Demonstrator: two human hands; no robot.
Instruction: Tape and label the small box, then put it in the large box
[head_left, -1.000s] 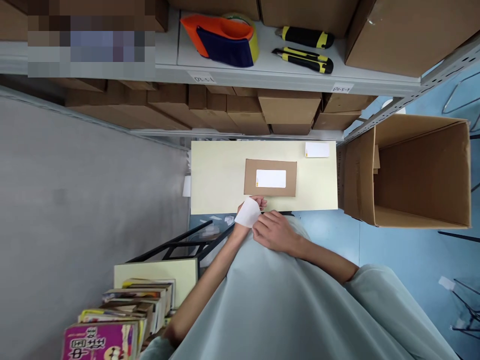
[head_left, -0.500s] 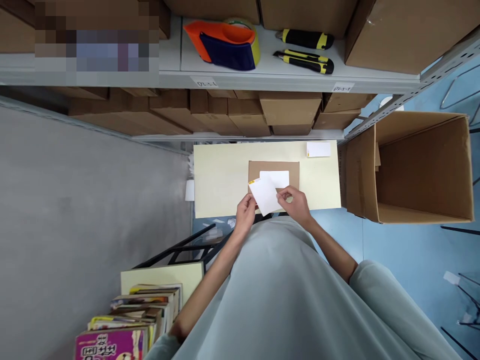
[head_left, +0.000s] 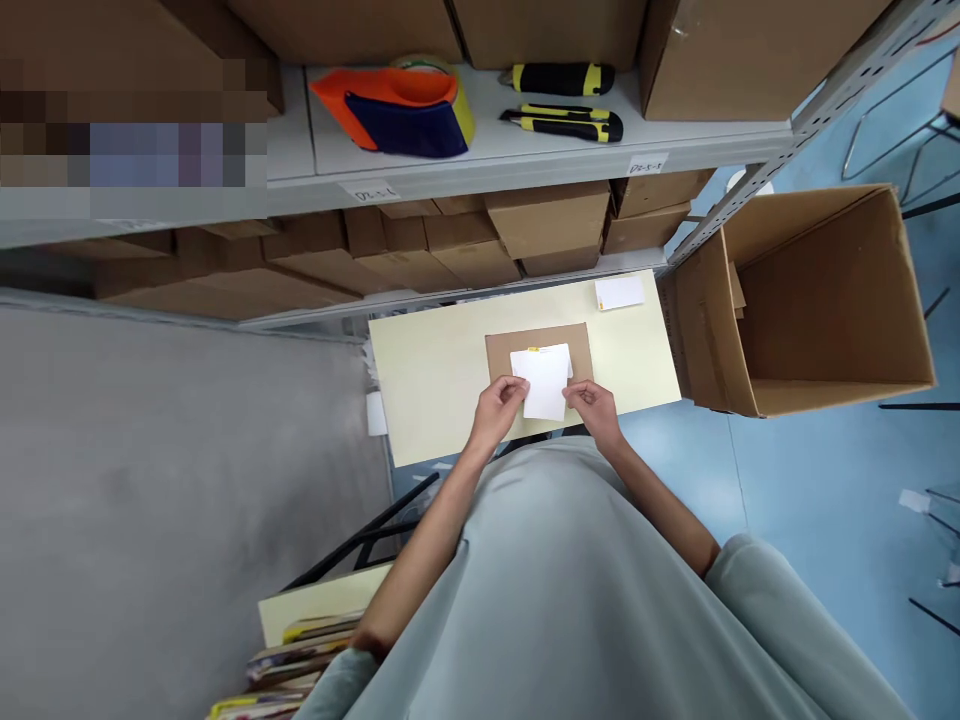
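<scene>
Pinched at opposite edges by left hand (head_left: 496, 408) and right hand (head_left: 598, 408): one white label sheet (head_left: 546, 388), over brown cardboard box (head_left: 499, 355) on cream tabletop (head_left: 431, 375).

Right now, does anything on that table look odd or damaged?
Nothing stands out. The left hand and right hand hold a white slip, partly hiding the brown cardboard; a second slip lies far right on the table. No spill or damage shows.
</scene>
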